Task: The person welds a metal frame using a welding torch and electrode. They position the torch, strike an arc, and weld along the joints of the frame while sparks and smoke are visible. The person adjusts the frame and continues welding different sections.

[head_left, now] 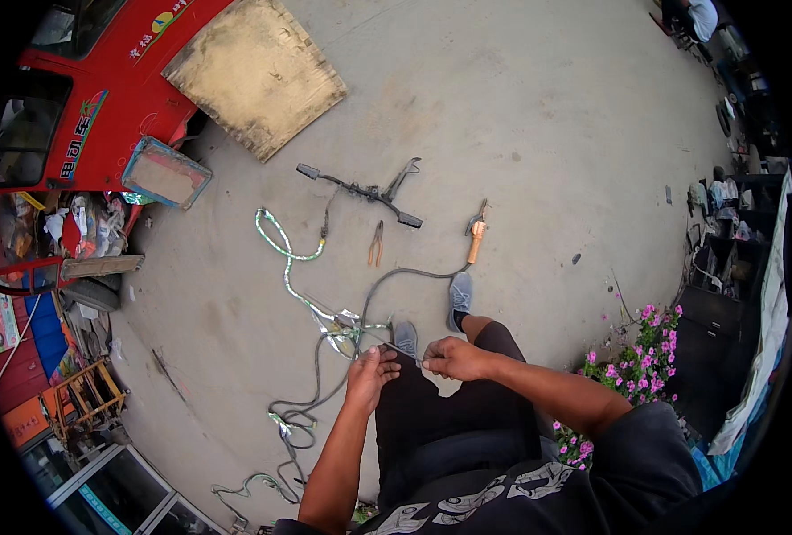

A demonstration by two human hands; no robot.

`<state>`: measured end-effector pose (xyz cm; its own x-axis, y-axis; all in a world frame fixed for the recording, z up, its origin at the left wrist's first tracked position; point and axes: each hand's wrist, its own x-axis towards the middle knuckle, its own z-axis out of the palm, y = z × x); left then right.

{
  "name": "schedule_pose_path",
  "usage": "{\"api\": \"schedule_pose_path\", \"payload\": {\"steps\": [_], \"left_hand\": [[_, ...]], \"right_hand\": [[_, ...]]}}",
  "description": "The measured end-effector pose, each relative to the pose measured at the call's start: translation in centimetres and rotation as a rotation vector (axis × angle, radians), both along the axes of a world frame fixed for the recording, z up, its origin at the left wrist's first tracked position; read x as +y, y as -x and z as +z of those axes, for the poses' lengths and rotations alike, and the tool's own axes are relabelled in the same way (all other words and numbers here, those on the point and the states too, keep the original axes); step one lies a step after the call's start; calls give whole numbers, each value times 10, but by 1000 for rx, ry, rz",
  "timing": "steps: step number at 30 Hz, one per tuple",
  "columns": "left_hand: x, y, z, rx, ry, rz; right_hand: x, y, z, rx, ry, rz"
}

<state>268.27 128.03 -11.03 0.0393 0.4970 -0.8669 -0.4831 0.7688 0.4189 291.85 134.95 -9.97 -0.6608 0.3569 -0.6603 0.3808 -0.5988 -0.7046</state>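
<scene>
My right hand (456,358) is in front of my thighs, its fingers pinched on one end of a thin dark strand (402,349). The strand runs toward my left hand (372,379), whose fingers are curled with the thumb up; whether they grip it is too small to make out. Below lies a black cable (371,299) leading to a welding electrode holder (477,241) with an orange handle. Orange-handled pliers (375,244) and a black pedal assembly (371,192) rest on the ground. A green-and-white wrapped cable (289,259) loops at the left.
My grey shoes (460,292) stand beside the cable. At the upper left are a red vehicle (115,98) and a worn board (258,76). Pink flowers (641,366) grow on the right, near dark shelving (712,312). A person (701,18) is at the far right.
</scene>
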Motion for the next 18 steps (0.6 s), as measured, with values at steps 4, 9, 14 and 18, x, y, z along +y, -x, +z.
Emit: {"api": "schedule_pose_path", "payload": {"steps": [4,9,14,18], "left_hand": [[55,-11,-64,-66,-51,123],[109,-4,-194,-129,-48,184],[143,24,-331,-31,-115,207],[174,22,-392,-3,-171,125]], "right_hand": [[54,2,-64,7,-53,138],[108,-1,-174,-25,-69,161],[129,-37,-348,-388,36,59],[114,-130,-459,-923,-25,111]]}}
